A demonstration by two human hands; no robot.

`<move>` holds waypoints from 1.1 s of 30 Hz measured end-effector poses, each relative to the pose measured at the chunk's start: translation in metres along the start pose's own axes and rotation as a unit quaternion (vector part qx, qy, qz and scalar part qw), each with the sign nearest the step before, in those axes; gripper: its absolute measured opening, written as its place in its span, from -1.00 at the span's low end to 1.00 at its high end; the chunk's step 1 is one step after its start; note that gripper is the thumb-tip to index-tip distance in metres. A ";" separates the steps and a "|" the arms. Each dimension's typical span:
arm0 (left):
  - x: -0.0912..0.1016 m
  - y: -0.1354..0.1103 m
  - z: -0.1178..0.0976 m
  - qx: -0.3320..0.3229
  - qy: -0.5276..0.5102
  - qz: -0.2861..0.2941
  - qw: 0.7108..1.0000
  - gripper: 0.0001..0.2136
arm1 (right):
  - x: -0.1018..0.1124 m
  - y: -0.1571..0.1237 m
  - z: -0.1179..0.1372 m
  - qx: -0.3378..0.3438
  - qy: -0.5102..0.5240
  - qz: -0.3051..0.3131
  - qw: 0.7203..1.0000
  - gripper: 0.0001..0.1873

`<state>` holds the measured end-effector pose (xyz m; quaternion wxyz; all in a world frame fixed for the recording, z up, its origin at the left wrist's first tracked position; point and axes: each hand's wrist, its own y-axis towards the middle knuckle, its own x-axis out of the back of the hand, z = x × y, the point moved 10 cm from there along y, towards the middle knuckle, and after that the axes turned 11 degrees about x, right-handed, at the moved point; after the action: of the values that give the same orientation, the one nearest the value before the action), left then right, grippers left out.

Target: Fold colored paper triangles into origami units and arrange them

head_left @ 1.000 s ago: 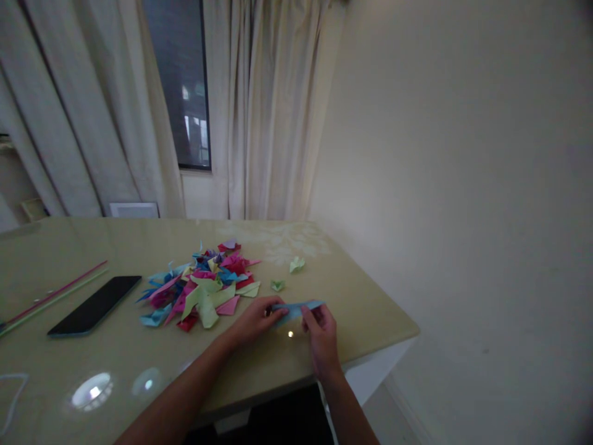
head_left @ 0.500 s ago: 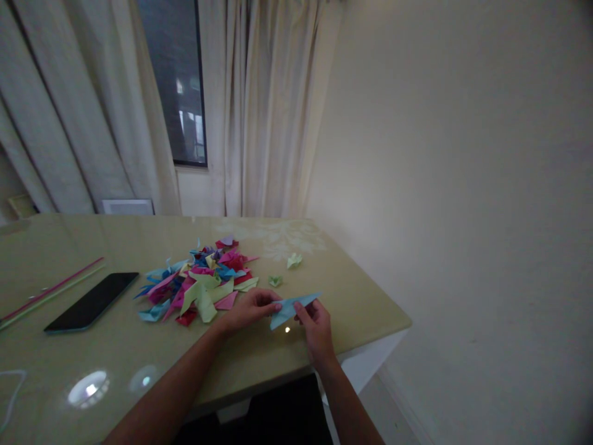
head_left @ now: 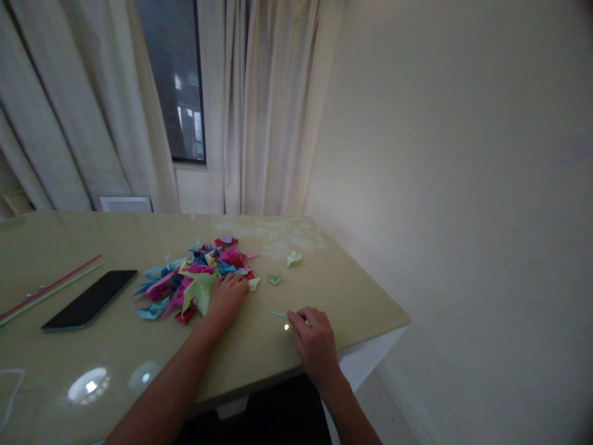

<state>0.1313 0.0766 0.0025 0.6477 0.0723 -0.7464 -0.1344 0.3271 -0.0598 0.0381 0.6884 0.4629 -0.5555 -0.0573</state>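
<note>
My left hand (head_left: pixel 228 295) lies over the right front of a heap of folded paper pieces (head_left: pixel 199 290). Its fingers bend downward, somewhat apart, with the tips out of sight against the paper; nothing shows as held in them. Pink, blue, pale green, red and yellow pieces make up the heap, some with pointed tips like origami birds. To the right, near the table's front edge, my right hand (head_left: pixel 315 337) is closed on a light blue folded paper (head_left: pixel 279 315). That paper is seen almost edge-on, as a thin strip pointing left, and the fingers cover the rest.
Two small pale green folded papers, a nearer one (head_left: pixel 275 279) and a farther one (head_left: pixel 293 259), lie right of the heap. A dark tablet or phone (head_left: pixel 90 300) and pink and green sticks (head_left: pixel 55 284) are at left. The table edge (head_left: pixel 370 340) and wall bound the right.
My left hand has let go of the light blue paper and moved left onto the heap. My right hand keeps the paper, which has turned from a broad face to nearly edge-on.
</note>
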 end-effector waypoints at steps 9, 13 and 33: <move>-0.009 0.002 -0.010 -0.016 -0.084 0.045 0.995 -0.77 | -0.031 -0.011 0.003 -0.035 0.164 0.055 0.984 -0.84; -0.007 0.001 -0.001 0.006 -0.089 0.022 0.996 -0.68 | -0.028 -0.009 0.002 -0.040 0.178 0.067 0.981 -0.81; 0.043 0.003 0.019 0.106 -0.576 -0.102 0.804 -0.52 | -0.021 -0.017 -0.014 -0.129 0.250 -0.031 0.959 -0.82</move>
<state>0.1060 0.0690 0.0417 0.0696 0.1253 -0.9802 -0.1365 0.3386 -0.0489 0.0122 0.8571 0.3866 -0.3390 -0.0319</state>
